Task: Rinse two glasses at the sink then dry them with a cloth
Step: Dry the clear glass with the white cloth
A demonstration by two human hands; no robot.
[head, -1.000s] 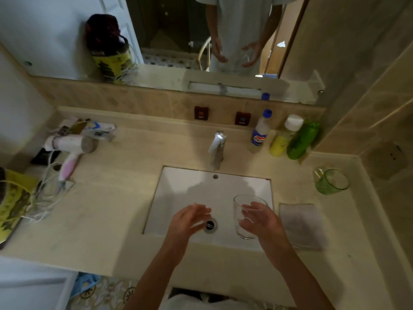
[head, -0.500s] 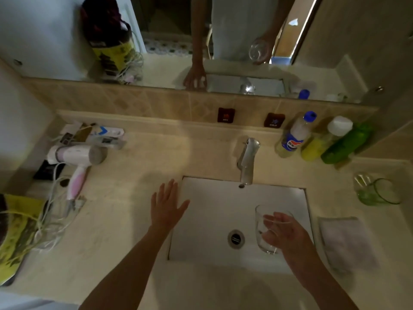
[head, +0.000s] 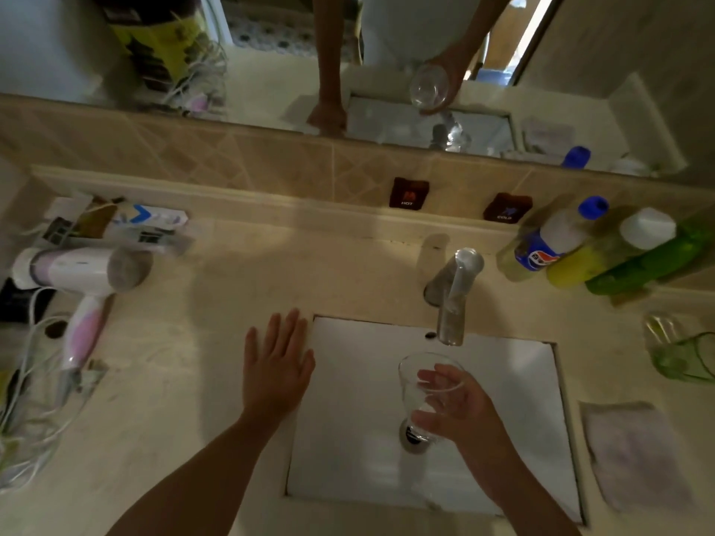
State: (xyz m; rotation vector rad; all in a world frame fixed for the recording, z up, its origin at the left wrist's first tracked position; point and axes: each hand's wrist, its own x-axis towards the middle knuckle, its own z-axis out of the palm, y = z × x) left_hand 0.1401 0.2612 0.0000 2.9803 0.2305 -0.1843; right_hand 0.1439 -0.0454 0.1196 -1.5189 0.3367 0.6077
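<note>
My right hand point(head: 460, 404) grips a clear glass point(head: 416, 384) over the white sink point(head: 360, 381), mouth up and a little below the chrome tap point(head: 454, 292). I see no water running. Flat on the beige counter by the sink's left edge lies my left hand point(head: 276, 365), fingers spread, holding nothing. A green-tinted glass point(head: 681, 350) stands on the counter at the far right. A grey cloth point(head: 634, 450) is spread to the right of the sink.
Three bottles point(head: 588, 249) lean behind the tap at the right. A pink and white hair dryer point(head: 81, 280) with a tangled cord and small boxes point(head: 116, 222) fill the left counter. Hot and cold labels point(head: 408, 193) sit on the tiled wall under the mirror point(head: 271, 52).
My left hand left the sink and settled flat on the counter to its left. My right hand carried the glass from the basin's right side toward the tap spout.
</note>
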